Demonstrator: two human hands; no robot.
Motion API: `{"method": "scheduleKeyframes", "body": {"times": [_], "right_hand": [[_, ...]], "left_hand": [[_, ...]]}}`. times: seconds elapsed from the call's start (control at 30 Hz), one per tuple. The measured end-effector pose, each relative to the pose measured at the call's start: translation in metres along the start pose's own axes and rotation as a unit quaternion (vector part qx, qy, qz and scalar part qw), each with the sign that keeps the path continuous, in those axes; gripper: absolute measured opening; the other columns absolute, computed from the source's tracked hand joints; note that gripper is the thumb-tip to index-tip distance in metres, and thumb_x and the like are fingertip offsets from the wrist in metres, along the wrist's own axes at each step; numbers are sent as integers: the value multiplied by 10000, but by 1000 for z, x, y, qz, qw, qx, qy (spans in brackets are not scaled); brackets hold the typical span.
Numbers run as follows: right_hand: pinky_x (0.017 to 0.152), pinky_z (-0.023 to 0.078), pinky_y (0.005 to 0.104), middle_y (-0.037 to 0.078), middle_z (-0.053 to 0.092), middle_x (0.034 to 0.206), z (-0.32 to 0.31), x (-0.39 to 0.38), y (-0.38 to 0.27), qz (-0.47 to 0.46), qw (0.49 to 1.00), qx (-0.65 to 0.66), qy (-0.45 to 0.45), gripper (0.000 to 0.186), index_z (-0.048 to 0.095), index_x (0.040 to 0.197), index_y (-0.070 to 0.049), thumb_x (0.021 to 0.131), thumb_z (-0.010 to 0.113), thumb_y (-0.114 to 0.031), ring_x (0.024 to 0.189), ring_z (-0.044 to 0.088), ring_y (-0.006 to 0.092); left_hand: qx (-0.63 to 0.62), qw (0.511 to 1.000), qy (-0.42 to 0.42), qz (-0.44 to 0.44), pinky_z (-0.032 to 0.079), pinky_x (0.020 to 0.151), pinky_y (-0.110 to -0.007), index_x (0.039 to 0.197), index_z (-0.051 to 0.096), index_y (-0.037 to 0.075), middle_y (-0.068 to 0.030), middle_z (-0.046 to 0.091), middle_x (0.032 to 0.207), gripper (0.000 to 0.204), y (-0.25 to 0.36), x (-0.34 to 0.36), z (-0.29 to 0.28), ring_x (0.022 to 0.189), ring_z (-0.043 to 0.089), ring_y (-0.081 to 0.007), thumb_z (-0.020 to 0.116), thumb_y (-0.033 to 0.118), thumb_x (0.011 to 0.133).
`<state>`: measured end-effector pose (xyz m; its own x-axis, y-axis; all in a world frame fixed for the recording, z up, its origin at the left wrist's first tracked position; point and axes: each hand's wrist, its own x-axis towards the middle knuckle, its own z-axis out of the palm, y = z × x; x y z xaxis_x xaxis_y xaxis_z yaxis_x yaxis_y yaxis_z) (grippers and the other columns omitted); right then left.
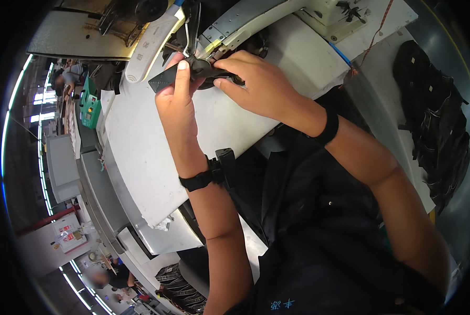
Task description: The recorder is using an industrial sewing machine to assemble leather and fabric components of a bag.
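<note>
A small dark cloth piece (pixel 163 80) is stretched between my hands, close under the head of a sewing machine (pixel 240 29). My left hand (pixel 181 97) pinches its left part, with the thumb lying on top and the fingers beneath. On the other side, my right hand (pixel 261 86) grips the bunched dark part with thumb and forefinger. A line of light teeth, like a zipper, shows beside the right fingertips. The exact spot under the needle is hidden by fingers and machine parts. Both hands are over the white tabletop (pixel 214 121).
A white lamp-like arm (pixel 151 47) stands left of the machine head. Several dark garments (pixel 432 121) are heaped at the right. A green device (pixel 90 105) sits at the far left. Other people (pixel 109 275) work in the background. Dark cloth covers my lap.
</note>
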<state>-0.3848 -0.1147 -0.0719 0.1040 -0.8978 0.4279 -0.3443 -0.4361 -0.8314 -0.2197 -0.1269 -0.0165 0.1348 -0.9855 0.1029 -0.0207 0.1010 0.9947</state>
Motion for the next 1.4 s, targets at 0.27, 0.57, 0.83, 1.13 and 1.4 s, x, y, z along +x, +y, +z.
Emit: {"method": "scheduleKeyframes", "body": {"times": [0.27,0.57,0.83,1.13,1.4], "right_hand": [[772,546,381,63,672,1033,5,-6,17,-56,995,-80,36,354,682,1254,-65,931,726,-204,905,674,280],[809,572,459,136,720,1115,-12,-8,13,7,980,-187,-64,469,575,1371,-27,954,683,-212,917,715,361],[854,562,405,226,710,1235,15,-17,-15,142,965,135,-173,615,430,1480,65,980,643,-222,937,736,307],[772,557,351,116,653,966,35,6,2,268,650,706,90,381,480,1353,59,985,487,-42,827,659,221],[604,458,299,78,637,896,35,6,6,326,653,680,-66,509,468,1443,-63,935,463,-38,687,567,153]], "left_hand": [[151,982,-32,105,573,900,-328,1449,487,-107,-157,653,1220,651,-18,-12,6,1056,673,-195,796,136,930],[276,949,-60,136,568,878,-325,1386,574,-52,-125,702,1147,532,-19,2,-16,995,681,-185,773,90,914],[395,876,-33,275,507,790,-237,1161,644,-27,-50,581,1072,323,-3,15,-45,908,569,-124,692,-68,844],[319,929,-158,104,457,715,-202,1258,611,-42,-31,532,1093,431,16,24,-59,815,474,-72,661,-110,835],[324,924,-178,96,474,760,-207,1278,603,-35,-10,521,1122,430,20,20,-63,851,488,-71,698,-116,867]]}}
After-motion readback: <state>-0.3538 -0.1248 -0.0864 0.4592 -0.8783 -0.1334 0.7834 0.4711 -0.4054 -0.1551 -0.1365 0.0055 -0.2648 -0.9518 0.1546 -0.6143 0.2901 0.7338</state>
